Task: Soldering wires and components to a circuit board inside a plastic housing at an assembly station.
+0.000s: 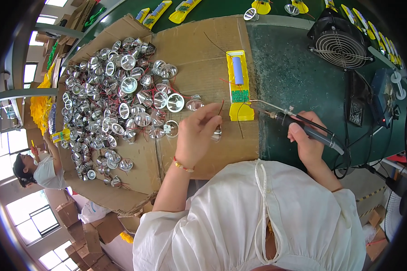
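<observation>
On the cardboard lies a yellow plastic housing (250, 113), with a blue-violet cylindrical battery (237, 71) and a small green circuit board (240, 95) in it. Thin red and dark wires stick out from the housing. My right hand (308, 137) is closed around a soldering iron (303, 127), whose tip and thin metal solder-feed tube point left at the board's lower end. Just left of the housing, my left hand (196, 131) pinches a thin red wire (222, 106). A silver reflector cup (217, 134) shows partly beneath its fingers; whether the wire belongs to it is hidden.
A cardboard tray (122, 196) of many wired reflector cups (129, 85) spreads to the left. A caged fan (341, 49) stands at the far right, near a blue box (384, 97) with cables. More yellow housings (158, 13) line the back. Another person (45, 169) works at left.
</observation>
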Tool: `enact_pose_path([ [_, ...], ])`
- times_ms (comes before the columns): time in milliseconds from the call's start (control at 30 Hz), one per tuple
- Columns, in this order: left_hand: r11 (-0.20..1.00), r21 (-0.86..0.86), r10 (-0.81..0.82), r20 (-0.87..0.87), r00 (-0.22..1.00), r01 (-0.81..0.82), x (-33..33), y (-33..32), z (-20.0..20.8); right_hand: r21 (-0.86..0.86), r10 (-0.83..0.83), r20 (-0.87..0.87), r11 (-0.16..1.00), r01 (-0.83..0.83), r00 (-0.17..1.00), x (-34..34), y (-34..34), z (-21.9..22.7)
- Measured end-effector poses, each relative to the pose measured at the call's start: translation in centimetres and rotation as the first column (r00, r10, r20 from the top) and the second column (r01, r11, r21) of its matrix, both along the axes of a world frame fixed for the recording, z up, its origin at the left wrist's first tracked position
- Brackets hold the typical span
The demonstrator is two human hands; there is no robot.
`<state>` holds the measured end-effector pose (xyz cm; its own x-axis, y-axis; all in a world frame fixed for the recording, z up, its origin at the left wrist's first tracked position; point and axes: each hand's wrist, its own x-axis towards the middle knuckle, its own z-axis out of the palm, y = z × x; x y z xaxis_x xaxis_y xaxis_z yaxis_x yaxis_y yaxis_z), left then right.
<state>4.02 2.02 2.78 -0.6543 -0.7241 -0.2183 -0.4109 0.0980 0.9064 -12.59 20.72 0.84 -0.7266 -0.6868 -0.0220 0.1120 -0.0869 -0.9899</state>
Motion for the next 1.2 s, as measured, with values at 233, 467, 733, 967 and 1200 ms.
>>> enact_pose_path([
  [233,0.989,-0.142,0.047,0.036,0.998,-0.042,-2.4,1.5,-1.3,0.074,-0.042,-0.149,0.996,0.053,0.988,0.3,-0.6,-0.8],
  [467,0.937,-0.349,0.0,-0.026,1.0,-0.009,-2.9,1.7,-2.0,0.077,-0.066,-0.135,0.994,0.077,0.989,0.2,-0.9,-1.1],
  [733,0.931,-0.36,0.042,-0.034,0.999,-0.051,-3.3,2.0,-1.8,0.049,-0.084,-0.147,0.994,0.092,0.985,0.4,-1.0,-1.1],
  [967,0.931,-0.362,0.038,-0.033,0.999,-0.047,-3.4,2.0,-1.7,0.115,-0.024,-0.164,0.992,0.043,0.986,0.5,-1.0,-1.1],
  [1200,0.937,-0.346,0.031,-0.045,0.998,-0.045,-3.2,1.7,-2.2,0.004,-0.069,0.081,0.998,0.069,0.994,0.4,-1.2,-0.8],
])
